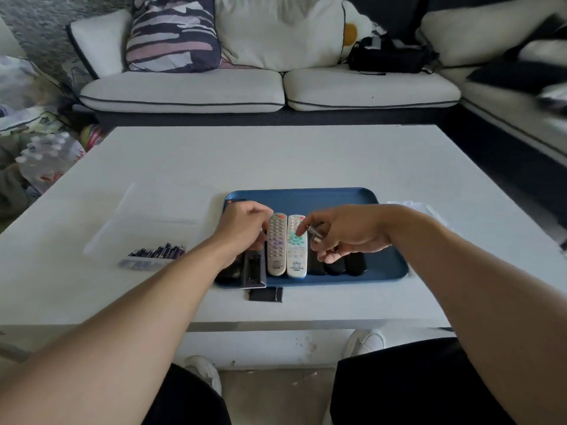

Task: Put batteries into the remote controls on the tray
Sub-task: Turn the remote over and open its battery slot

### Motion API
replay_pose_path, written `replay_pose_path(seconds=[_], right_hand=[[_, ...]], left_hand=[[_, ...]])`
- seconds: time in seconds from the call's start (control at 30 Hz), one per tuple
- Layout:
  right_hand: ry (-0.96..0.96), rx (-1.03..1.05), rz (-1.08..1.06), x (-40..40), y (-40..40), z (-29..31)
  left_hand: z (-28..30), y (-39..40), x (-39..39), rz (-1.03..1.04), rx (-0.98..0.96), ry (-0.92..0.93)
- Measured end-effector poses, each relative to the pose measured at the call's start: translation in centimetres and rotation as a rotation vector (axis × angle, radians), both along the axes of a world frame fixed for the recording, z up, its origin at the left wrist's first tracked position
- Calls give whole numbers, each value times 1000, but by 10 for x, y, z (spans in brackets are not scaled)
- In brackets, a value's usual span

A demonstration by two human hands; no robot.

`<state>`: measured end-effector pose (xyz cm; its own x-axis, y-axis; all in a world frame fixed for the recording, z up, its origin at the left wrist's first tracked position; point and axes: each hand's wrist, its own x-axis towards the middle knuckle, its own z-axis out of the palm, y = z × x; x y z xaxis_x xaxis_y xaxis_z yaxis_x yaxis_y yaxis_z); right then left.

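A blue tray [306, 196] on the white table holds several remotes side by side. Two white remotes [277, 243] [296, 256] lie face up in the middle, with black ones [356, 265] to their right. A black remote [254, 268] lies back up with its battery bay uncovered; its cover [265, 295] sits on the table in front of the tray. My left hand [245, 228] has its fingers curled down on the upper part of that black remote. Hovering over the tray, my right hand [346, 234] pinches a battery [315, 234]. Loose batteries [158, 252] lie in a clear box to the left.
A clear plastic lid [147, 210] lies on the table left of the tray, and a crumpled clear wrapper [417, 207] lies to its right. A white sofa with cushions [184, 90] stands behind the table. My knees and white shoes are below the near edge.
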<state>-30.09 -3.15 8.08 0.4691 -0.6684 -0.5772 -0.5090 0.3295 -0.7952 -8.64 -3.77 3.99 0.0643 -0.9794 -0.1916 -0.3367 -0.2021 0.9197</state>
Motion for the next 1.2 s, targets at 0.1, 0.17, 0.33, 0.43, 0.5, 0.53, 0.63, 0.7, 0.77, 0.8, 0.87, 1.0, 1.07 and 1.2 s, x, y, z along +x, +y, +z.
replay_pose_path(seconds=[0.1, 0.17, 0.33, 0.43, 0.5, 0.53, 0.63, 0.7, 0.77, 0.8, 0.87, 1.0, 1.07, 1.2], right_hand=[[56, -144, -254, -40, 5, -1], [98, -223, -456, -67, 8, -2], [417, -462, -674, -134, 15, -15], [627, -412, -594, -153, 20, -22], [709, -355, -539, -159, 20, -28], [723, -338, -517, -162, 19, -32], [826, -337, -435, -163, 15, -44], [961, -358, -354, -163, 15, -51], [1038, -369, -278, -160, 15, -55], [1042, -360, -275, -161, 13, -58], [1050, -337, -276, -163, 9, -62], [1032, -284, -218, -165, 2, -58], [1017, -289, -235, -164, 1, -47], [1162, -504, -297, -142, 0, -22]], left_hand=[[-2, -4, -25, -59, -40, -19], [-3, -5, -39, -107, -60, -20], [-3, -4, -72, -226, -118, -78], [-5, -4, -87, -250, -131, -80], [-6, -4, -95, -269, -144, -72], [-6, -4, -97, -273, -153, -68], [-8, -6, -103, -280, -166, -64], [-10, -8, -107, -287, -163, -76], [-12, -8, -108, -293, -164, -92], [-13, -9, -109, -294, -165, -97], [-13, -10, -108, -296, -168, -105], [-13, -10, -105, -276, -182, -112], [-13, -11, -103, -264, -185, -121], [-13, -14, -92, -243, -197, -139]])
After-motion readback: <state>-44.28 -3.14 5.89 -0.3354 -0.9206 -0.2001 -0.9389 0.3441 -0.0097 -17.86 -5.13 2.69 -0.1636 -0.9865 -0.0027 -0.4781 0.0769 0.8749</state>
